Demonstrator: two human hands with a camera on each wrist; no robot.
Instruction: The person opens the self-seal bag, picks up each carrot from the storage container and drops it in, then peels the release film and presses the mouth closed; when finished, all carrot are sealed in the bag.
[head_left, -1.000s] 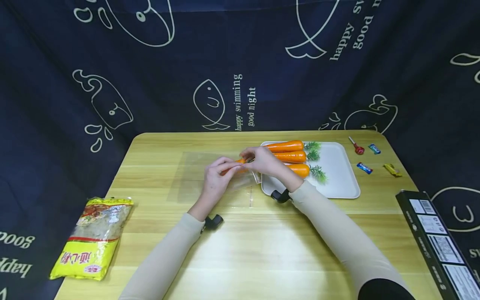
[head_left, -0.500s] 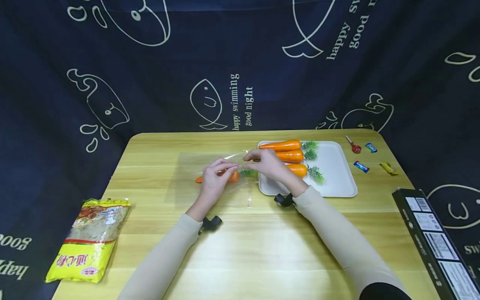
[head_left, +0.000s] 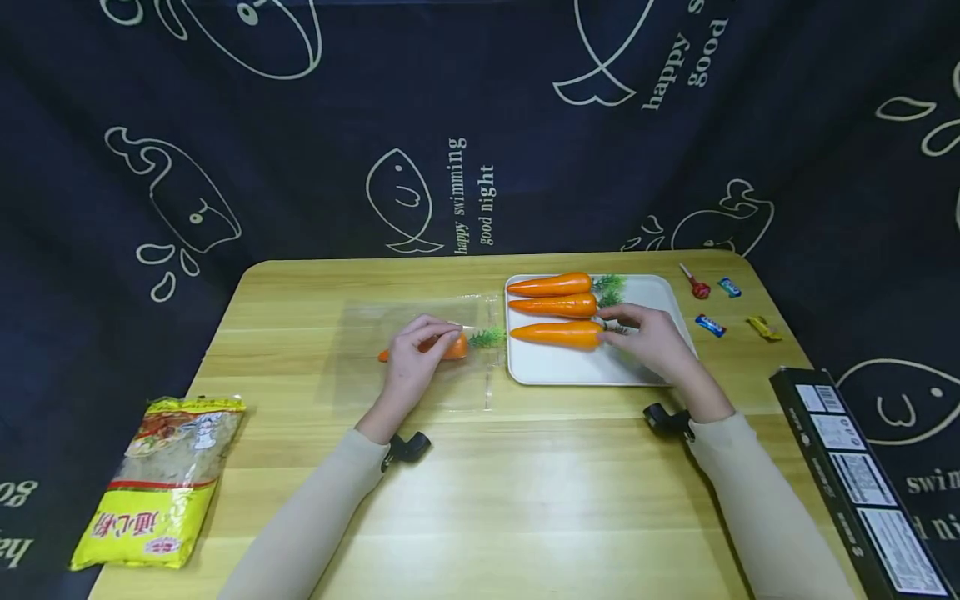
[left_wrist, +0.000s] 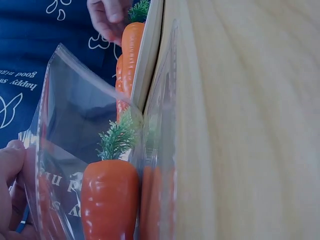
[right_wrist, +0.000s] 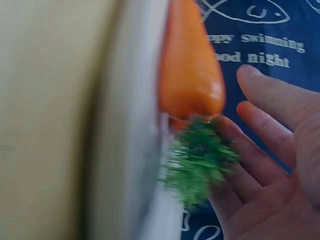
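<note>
My left hand (head_left: 412,362) pinches the upper edge of a clear plastic zip bag (left_wrist: 70,100), lifting it into a raised mouth. Inside the bag lies an orange carrot (left_wrist: 110,200), its green leafy top (head_left: 487,337) toward the opening and its middle hidden behind the left hand. My right hand (head_left: 651,337) reaches over a white tray (head_left: 551,372), thumb and fingers spread apart around the leafy end of the nearest carrot (head_left: 551,335) there. In the right wrist view the fingers are beside its green leaves (right_wrist: 200,160). Two more carrots (head_left: 551,305) lie behind it on the tray.
A yellow food packet (head_left: 161,483) lies at the left table edge. A lollipop (head_left: 697,286) and several wrapped candies (head_left: 710,325) are right of the tray. A long black box (head_left: 851,475) lies along the right edge. A dark printed cloth (head_left: 300,167) hangs behind the table.
The carrot that was in my hands lies in the bag. My right hand has let go of the bag mouth and moved right to the tray; my left hand stays at the bag.
</note>
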